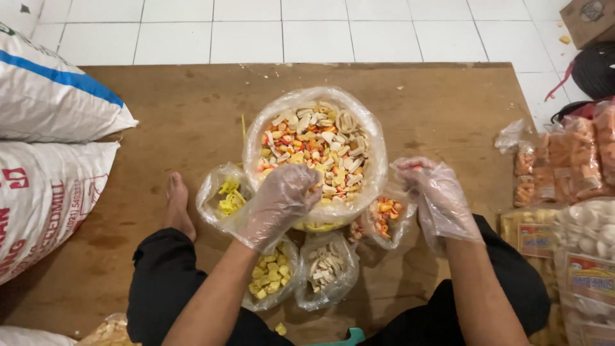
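Gloved hands work apart: left hand (282, 202) dips cupped into the big bag (314, 150) of mixed crackers; right hand (435, 198) hovers loosely curled beside it, seemingly empty. Four small bags (330, 266) near it still hold unmixed pieces, so mixing looks unfinished.

A brown wooden board (192, 115) lies on a white tiled floor (307, 29).

Brown wooden board (192, 109) on white tiled floor (320, 32); used as landmark. Off the board's left edge: two stacked white woven sacks (45, 160), upper one with a blue stripe. Off its right edge: sealed packets of orange and white crackers (570, 192). Past its far right corner: cardboard box (589, 19), black round object (596, 67).
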